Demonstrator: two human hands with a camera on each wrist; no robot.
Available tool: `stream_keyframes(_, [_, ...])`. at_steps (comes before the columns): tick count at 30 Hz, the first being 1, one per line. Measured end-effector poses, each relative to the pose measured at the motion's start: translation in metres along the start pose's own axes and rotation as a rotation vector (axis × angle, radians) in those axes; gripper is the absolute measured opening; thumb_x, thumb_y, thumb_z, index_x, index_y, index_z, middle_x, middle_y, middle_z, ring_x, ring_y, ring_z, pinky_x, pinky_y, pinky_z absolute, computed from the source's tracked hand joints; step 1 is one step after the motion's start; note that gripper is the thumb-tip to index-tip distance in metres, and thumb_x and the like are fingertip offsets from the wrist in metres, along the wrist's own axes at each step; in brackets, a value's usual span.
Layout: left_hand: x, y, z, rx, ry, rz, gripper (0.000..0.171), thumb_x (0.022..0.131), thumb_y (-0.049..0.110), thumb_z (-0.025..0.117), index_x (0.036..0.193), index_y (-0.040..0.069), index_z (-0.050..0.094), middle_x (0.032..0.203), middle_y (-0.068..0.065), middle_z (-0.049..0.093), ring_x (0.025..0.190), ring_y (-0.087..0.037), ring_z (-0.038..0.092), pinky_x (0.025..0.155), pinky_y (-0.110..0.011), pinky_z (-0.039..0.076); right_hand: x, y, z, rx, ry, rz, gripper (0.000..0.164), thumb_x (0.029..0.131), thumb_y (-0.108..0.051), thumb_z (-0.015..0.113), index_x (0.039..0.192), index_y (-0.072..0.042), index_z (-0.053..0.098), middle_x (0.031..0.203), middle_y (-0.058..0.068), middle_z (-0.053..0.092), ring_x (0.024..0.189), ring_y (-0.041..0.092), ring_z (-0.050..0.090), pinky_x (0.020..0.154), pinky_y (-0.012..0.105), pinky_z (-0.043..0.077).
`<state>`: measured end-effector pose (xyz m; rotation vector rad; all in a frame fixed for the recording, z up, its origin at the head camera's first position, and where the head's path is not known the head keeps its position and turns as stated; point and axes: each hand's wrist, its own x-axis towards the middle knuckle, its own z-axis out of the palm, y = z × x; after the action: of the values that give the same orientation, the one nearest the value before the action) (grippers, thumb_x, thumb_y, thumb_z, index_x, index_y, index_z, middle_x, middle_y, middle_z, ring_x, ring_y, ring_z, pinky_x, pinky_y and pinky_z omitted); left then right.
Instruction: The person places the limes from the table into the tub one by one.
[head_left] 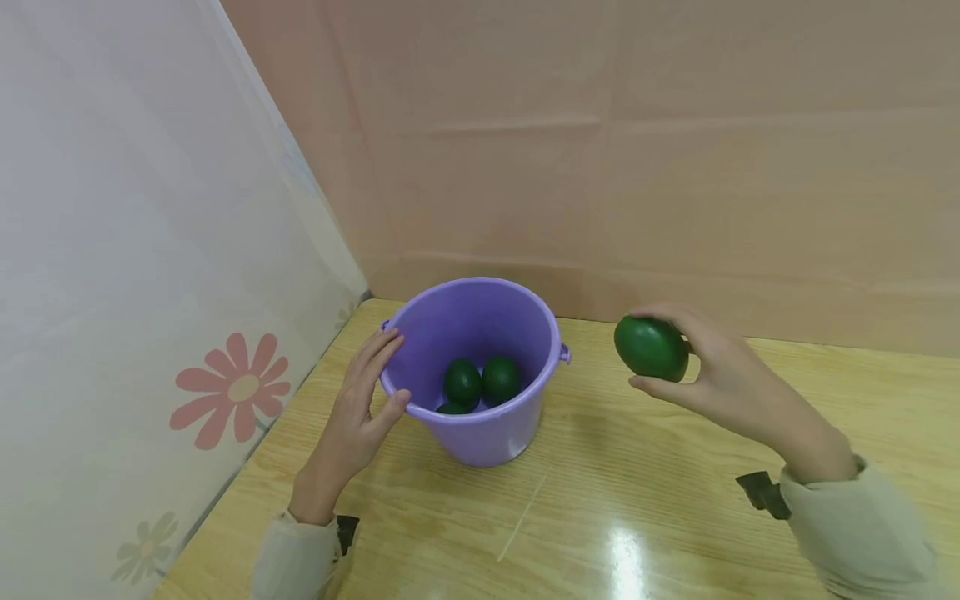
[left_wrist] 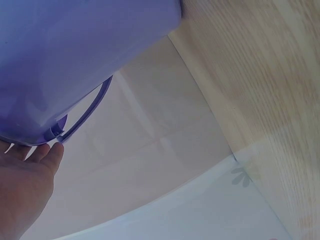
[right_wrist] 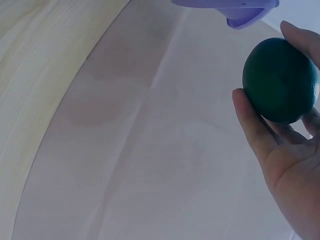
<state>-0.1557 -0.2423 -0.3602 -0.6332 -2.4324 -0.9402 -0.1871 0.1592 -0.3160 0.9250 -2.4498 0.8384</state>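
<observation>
A purple bucket stands upright on the wooden table, its mouth tilted towards the head view. My left hand holds its left rim, with the fingertips over the edge and the thumb at the near side. Inside lie a green oval fruit, a second one beside it and part of a third, mostly hidden by the near wall. To the right of the bucket, my right hand grips another glossy dark green oval fruit above the table, between thumb and fingers.
The wooden table meets a pinkish-beige covered wall at the back. A pale sheet with printed flowers hangs along the left edge. The bucket's handle hangs down on its far side.
</observation>
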Motion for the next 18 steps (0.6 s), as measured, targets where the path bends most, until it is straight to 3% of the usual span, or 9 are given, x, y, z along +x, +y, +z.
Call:
stream_keyframes(11, [0.0, 0.001, -0.001, -0.003, -0.007, -0.001, 0.057, 0.087, 0.017, 0.057, 0.14, 0.011, 0.036, 0.149, -0.005, 0.027, 0.141, -0.027, 0.016, 0.105, -0.06, 0.027, 0.014, -0.011, 0.005, 0.041, -0.014, -0.019, 0.07, 0.065, -0.019, 0.082, 0.126, -0.02, 0.048, 0.119, -0.01, 0.054, 0.101, -0.002, 0.049, 0.081, 0.008, 0.042])
stream_keyframes(18, [0.0, 0.0, -0.001, -0.011, -0.009, -0.003, 0.057, 0.088, 0.017, 0.056, 0.141, 0.011, 0.035, 0.149, -0.006, 0.027, 0.141, -0.029, 0.016, 0.104, -0.06, 0.028, 0.023, -0.019, 0.01, 0.074, 0.0, -0.102, 0.07, 0.064, -0.015, 0.082, 0.125, -0.016, 0.049, 0.118, -0.006, 0.055, 0.101, 0.001, 0.052, 0.081, 0.008, 0.044])
